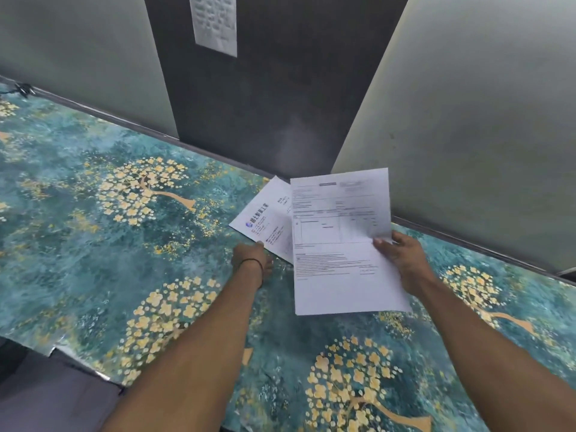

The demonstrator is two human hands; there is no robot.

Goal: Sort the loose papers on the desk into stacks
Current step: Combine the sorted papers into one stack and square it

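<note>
My right hand [402, 260] holds a printed form sheet [339, 244] by its right edge, lifted above the desk and facing me. Behind it a second white paper with a blue logo [265, 219] lies flat on the desk near the back wall, partly hidden by the held sheet. My left hand [251, 255] rests at the near edge of that lying paper, fingers touching it; a dark band circles the wrist. Whether the fingers pinch the paper I cannot tell.
The desk [109, 244] wears a teal cover with golden tree patterns; its front edge runs at lower left. Grey partition walls and a dark panel [274, 88] stand behind, with a written note [215, 23] pinned up. A small dark clip [23, 88] sits far left.
</note>
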